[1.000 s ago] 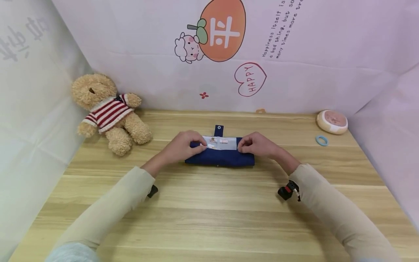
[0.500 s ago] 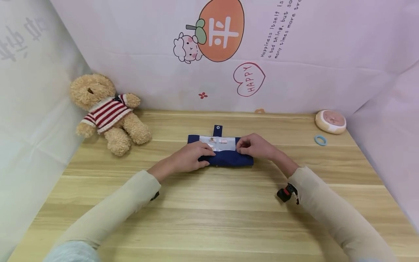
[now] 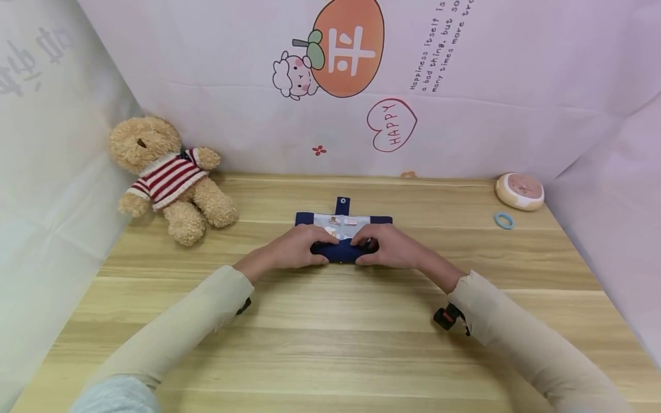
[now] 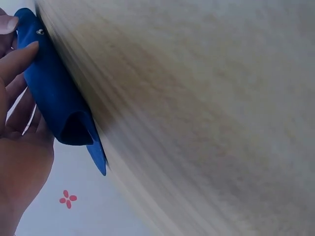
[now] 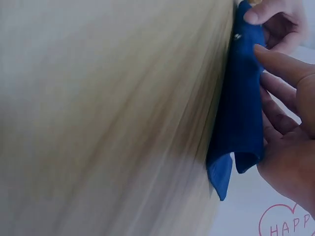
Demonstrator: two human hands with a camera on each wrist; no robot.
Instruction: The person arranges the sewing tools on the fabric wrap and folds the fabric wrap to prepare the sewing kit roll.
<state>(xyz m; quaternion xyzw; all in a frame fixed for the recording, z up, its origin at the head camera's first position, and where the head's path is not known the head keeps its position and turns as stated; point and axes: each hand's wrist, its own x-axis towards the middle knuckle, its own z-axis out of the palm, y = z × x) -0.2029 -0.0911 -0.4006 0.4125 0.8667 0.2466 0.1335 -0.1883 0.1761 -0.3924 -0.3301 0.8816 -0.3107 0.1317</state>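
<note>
A navy cloth roll-up pouch (image 3: 339, 252) lies on the table, its near part folded over into a roll. Behind the roll its pale lining (image 3: 353, 229) with small printed pictures shows, and a navy strap (image 3: 343, 205) with a snap points away at the back. My left hand (image 3: 296, 246) grips the roll left of its middle, thumb on the near side and fingers over the top. On the other side my right hand (image 3: 395, 246) holds it the same way. In the left wrist view the pouch (image 4: 56, 88) shows a hollow end and a metal snap stud (image 4: 40, 32).
A teddy bear (image 3: 170, 172) in a striped sweater leans at the back left of the wooden table (image 3: 330, 344). At the back right are a round cream-and-pink object (image 3: 520, 191) and a blue ring (image 3: 504, 220). A printed white cloth (image 3: 232, 115) hangs behind.
My left hand came down from the lining's left edge to the near roll. My right hand then left the lining's right edge and moved inward onto the roll as well.
</note>
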